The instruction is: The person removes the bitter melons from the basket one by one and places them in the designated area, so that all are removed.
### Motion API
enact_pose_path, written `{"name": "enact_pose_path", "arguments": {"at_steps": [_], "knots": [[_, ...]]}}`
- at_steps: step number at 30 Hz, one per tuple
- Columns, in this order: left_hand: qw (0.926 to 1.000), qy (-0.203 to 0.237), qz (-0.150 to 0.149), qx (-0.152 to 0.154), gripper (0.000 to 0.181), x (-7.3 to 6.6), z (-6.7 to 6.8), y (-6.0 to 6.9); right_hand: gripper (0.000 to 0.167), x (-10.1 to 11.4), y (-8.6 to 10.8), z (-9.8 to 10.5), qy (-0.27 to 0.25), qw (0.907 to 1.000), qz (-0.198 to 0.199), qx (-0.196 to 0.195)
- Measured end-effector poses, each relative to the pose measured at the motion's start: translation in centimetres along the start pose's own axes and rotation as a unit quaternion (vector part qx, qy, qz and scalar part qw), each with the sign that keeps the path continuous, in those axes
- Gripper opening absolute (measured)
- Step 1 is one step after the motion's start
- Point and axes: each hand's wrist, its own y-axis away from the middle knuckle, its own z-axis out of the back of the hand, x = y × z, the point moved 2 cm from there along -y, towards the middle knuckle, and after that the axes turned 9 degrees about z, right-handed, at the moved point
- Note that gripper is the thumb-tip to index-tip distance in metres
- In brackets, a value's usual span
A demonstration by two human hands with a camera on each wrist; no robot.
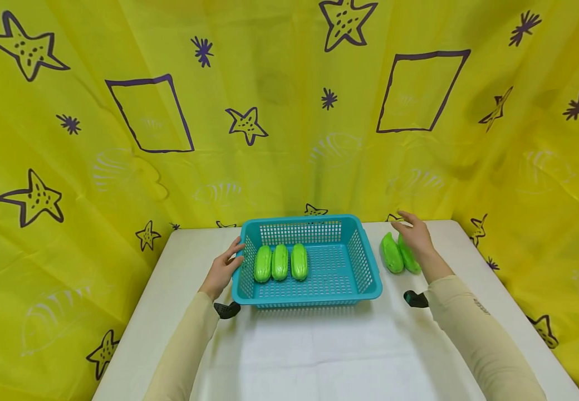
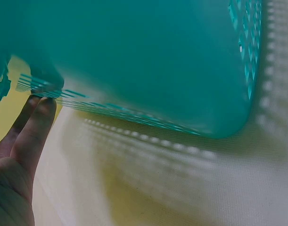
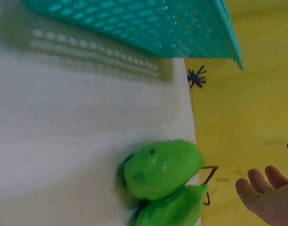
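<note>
My left hand (image 1: 223,270) is at the left side of a teal perforated plastic basket (image 1: 307,301), touching its rim. In the left wrist view, the fingers (image 2: 34,134) are fairly straight, with their tips against the basket's side. Inside the basket, toward its left, three shiny light-green elongated gourd-like pieces (image 1: 280,262) lie side by side. To the right of the basket, two similar green pieces (image 1: 392,253) with tapered ends lie close together on the table. My right hand (image 1: 417,236) hovers over them, fingers spread and holding nothing; it partly covers the right-hand piece.
A white cloth covers the table (image 1: 299,356). Yellow curtains (image 1: 279,167) with starfish and frame drawings enclose the back and both sides. A dark wrist-worn device (image 1: 416,299) shows by the right wrist and another (image 1: 226,309) by the left.
</note>
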Motion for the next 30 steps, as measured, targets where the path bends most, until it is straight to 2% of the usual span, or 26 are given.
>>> {"name": "enact_pose_path", "arguments": {"at_steps": [7, 18, 27, 30], "knots": [[1.0000, 0.006, -0.001, 0.000, 0.049, 0.0, 0.0, 0.0, 0.062, 2.0, 0.1, -1.6, -0.015, 0.9994, -0.002, 0.030], [1.0000, 0.005, 0.006, 0.000, 0.049, 0.1, -0.1, 0.0, 0.063, 3.5, 0.3, -4.2, -0.041, 0.9975, 0.004, 0.058], [0.9999, 0.002, 0.010, -0.005, 0.049, 0.0, -0.1, -0.1, 0.065, 4.3, 0.8, -6.0, -0.024, 0.9950, 0.015, 0.096], [0.9999, 0.004, 0.011, -0.003, 0.049, 0.0, -0.1, 0.0, 0.066, 4.5, 0.9, -6.3, 0.006, 0.9940, 0.018, 0.108]]}}
